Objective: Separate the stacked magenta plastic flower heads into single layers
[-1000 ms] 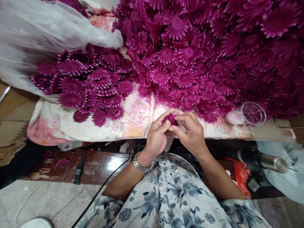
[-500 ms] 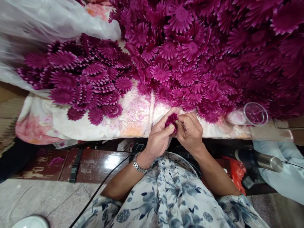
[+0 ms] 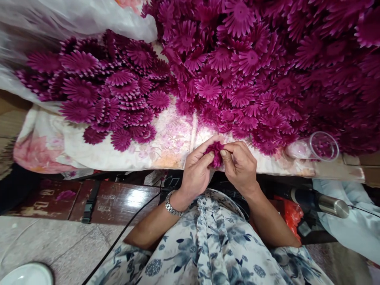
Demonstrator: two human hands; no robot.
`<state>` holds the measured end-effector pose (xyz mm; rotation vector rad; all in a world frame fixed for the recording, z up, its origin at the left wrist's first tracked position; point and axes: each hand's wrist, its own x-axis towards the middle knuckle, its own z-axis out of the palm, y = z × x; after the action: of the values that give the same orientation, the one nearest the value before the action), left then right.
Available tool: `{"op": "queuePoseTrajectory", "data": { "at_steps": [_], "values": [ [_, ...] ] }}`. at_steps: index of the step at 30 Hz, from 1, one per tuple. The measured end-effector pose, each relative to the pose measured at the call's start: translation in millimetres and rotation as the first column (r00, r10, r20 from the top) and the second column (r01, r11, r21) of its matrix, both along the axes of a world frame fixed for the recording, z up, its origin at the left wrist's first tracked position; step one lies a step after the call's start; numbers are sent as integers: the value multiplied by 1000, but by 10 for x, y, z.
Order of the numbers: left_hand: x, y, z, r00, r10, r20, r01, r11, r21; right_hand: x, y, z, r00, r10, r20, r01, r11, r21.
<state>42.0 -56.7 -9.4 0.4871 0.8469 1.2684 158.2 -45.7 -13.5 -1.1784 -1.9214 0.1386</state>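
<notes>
A small stack of magenta artificial flower petals (image 3: 215, 153) is held between my two hands, just above the table's near edge. My left hand (image 3: 197, 166) is closed round it, thumb pressing its front. From the other side my right hand (image 3: 241, 162) pinches the rim of the petals between thumb and fingertip. Beyond my hands lies a large heap of magenta artificial flowers (image 3: 237, 87). A smaller pile of stacked flowers (image 3: 118, 95) rests to the left, partly beside white plastic sheeting (image 3: 118, 19).
A clear plastic cup (image 3: 323, 146) lies tipped at the right by the heap. Flower-patterned cloth (image 3: 166, 148) covers the table. Below it are a dark red wooden bench (image 3: 118, 198), a metal flask (image 3: 334, 206), a red plastic bag (image 3: 292, 217) and a black cable (image 3: 133, 223).
The petals between my hands now look wider and more spread. My right hand has shifted slightly right, its fingertips at the petals' edge. The view has shifted slightly.
</notes>
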Motion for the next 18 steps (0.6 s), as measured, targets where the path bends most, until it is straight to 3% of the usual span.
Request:
{"op": "queuePoseTrajectory", "data": {
  "at_steps": [5, 11, 18],
  "values": [
    [-12, 0, 59, 996, -62, -71, 60, 998, -24, 26, 1, 20, 992, -25, 120, 11, 993, 115],
    [-65, 14, 100, 997, -72, 3, 72, 993, -89, 6, 6, -17, 975, -56, 217, 4, 973, 229],
    [-48, 76, 96, 1000, 0, 24, 2, 994, -107, -11, -6, 10, 995, -20, 94, 10, 994, 107]
  ]
}}
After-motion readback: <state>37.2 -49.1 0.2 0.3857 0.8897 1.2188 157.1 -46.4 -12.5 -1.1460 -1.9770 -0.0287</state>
